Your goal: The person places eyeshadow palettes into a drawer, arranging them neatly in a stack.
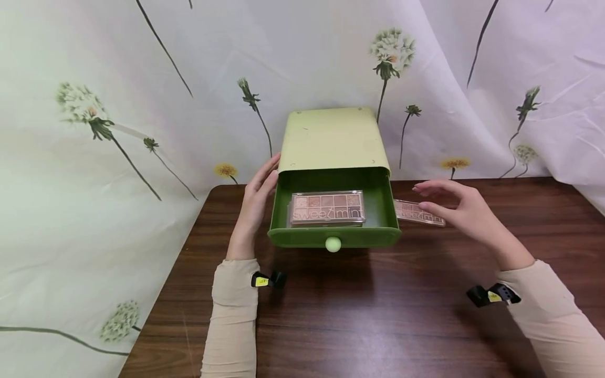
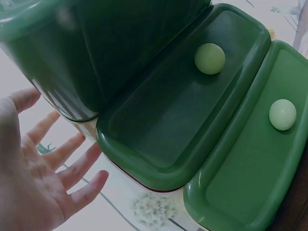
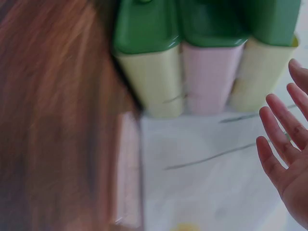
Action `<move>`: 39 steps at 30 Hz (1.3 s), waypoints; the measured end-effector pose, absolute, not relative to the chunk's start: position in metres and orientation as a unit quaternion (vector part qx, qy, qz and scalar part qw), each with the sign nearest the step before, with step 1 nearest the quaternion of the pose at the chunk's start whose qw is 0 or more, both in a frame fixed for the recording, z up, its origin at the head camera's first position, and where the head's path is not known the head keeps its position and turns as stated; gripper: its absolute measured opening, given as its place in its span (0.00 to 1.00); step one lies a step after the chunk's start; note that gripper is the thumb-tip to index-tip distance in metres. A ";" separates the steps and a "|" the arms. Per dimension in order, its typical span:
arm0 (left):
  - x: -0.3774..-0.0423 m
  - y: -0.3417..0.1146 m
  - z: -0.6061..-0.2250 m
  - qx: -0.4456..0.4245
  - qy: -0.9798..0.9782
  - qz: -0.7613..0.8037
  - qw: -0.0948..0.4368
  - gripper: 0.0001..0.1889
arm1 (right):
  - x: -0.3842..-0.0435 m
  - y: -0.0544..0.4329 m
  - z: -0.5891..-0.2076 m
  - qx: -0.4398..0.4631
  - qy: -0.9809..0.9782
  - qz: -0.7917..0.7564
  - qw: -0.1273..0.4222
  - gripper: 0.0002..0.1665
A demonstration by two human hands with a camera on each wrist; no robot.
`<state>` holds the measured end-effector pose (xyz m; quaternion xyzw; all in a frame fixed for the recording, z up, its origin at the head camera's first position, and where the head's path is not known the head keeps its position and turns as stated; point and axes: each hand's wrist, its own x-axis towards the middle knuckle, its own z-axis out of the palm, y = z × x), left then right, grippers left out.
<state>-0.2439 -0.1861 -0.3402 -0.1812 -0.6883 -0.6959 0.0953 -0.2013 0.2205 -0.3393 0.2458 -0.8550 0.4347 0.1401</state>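
Observation:
A stacked drawer box (image 1: 333, 139) with a pale yellow-green top stands at the back of the table. Its green top drawer (image 1: 302, 237) is pulled out. Inside lies an eyeshadow palette (image 1: 327, 206) lettered "sweet mint", with another edge showing beneath it. My left hand (image 1: 252, 207) is at the box's left side, fingers spread and fairly straight in the left wrist view. To the right of the box, my right hand (image 1: 465, 212) hovers with loosely bent fingers, its thumb overlapping a second palette (image 1: 411, 211) in the head view. Nothing is between the right hand's fingers.
Two lower drawers with round knobs (image 2: 210, 58) show in the left wrist view, both pushed in. The box's middle tier (image 3: 211, 79) is pink. A dark wooden table (image 1: 331, 325) carries everything, and a flower-printed cloth (image 1: 189, 131) hangs behind.

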 end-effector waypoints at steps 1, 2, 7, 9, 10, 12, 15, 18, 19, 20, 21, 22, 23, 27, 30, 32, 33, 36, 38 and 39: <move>-0.244 -0.186 -0.340 -0.182 -0.688 -0.696 0.095 0.25 | -0.203 0.223 -0.343 0.236 -0.858 0.437 0.135 0.20; -0.244 -0.186 -0.340 -0.183 -0.687 -0.697 0.095 0.25 | -0.205 0.226 -0.347 0.225 -0.860 0.440 0.129 0.19; -0.243 -0.185 -0.338 -0.181 -0.688 -0.696 0.095 0.25 | -0.217 0.240 -0.366 0.201 -0.867 0.446 0.098 0.21; -0.242 -0.185 -0.338 -0.177 -0.689 -0.696 0.097 0.25 | -0.223 0.244 -0.373 0.198 -0.871 0.442 0.086 0.22; -0.242 -0.185 -0.338 -0.175 -0.690 -0.695 0.098 0.25 | -0.226 0.247 -0.377 0.194 -0.873 0.440 0.082 0.22; -0.242 -0.185 -0.338 -0.175 -0.692 -0.694 0.099 0.24 | -0.231 0.251 -0.382 0.189 -0.879 0.432 0.074 0.23; -0.243 -0.184 -0.338 -0.179 -0.692 -0.692 0.099 0.24 | -0.237 0.255 -0.388 0.178 -0.889 0.418 0.060 0.23; -0.243 -0.183 -0.338 -0.181 -0.692 -0.692 0.100 0.24 | -0.243 0.259 -0.392 0.166 -0.902 0.397 0.043 0.25; -0.242 -0.183 -0.338 -0.181 -0.693 -0.691 0.100 0.24 | -0.245 0.260 -0.393 0.164 -0.906 0.390 0.035 0.26; -0.242 -0.183 -0.338 -0.180 -0.694 -0.689 0.101 0.24 | -0.247 0.261 -0.394 0.164 -0.909 0.383 0.027 0.27; -0.242 -0.183 -0.337 -0.179 -0.696 -0.688 0.103 0.24 | -0.250 0.262 -0.395 0.164 -0.911 0.377 0.020 0.28; -0.241 -0.183 -0.337 -0.178 -0.697 -0.686 0.104 0.24 | -0.253 0.262 -0.396 0.167 -0.912 0.374 0.012 0.29; -0.241 -0.183 -0.337 -0.176 -0.699 -0.685 0.104 0.24 | -0.256 0.262 -0.397 0.169 -0.913 0.372 0.003 0.31; -0.241 -0.184 -0.337 -0.173 -0.703 -0.682 0.105 0.24 | -0.268 0.262 -0.404 0.166 -0.914 0.368 -0.034 0.34; -0.242 -0.184 -0.337 -0.173 -0.700 -0.685 0.103 0.24 | -0.275 0.261 -0.408 0.167 -0.914 0.365 -0.066 0.37; -0.242 -0.184 -0.337 -0.174 -0.697 -0.688 0.101 0.24 | -0.279 0.259 -0.411 0.175 -0.912 0.360 -0.085 0.40; -0.242 -0.184 -0.336 -0.173 -0.696 -0.690 0.099 0.24 | -0.281 0.258 -0.412 0.183 -0.912 0.355 -0.091 0.41; -0.242 -0.184 -0.336 -0.171 -0.694 -0.693 0.096 0.25 | -0.283 0.255 -0.416 0.196 -0.916 0.336 -0.097 0.44; -0.242 -0.184 -0.336 -0.169 -0.694 -0.693 0.095 0.25 | -0.284 0.254 -0.417 0.196 -0.921 0.323 -0.098 0.45; -0.242 -0.185 -0.336 -0.168 -0.695 -0.692 0.096 0.25 | -0.284 0.253 -0.418 0.193 -0.923 0.317 -0.099 0.45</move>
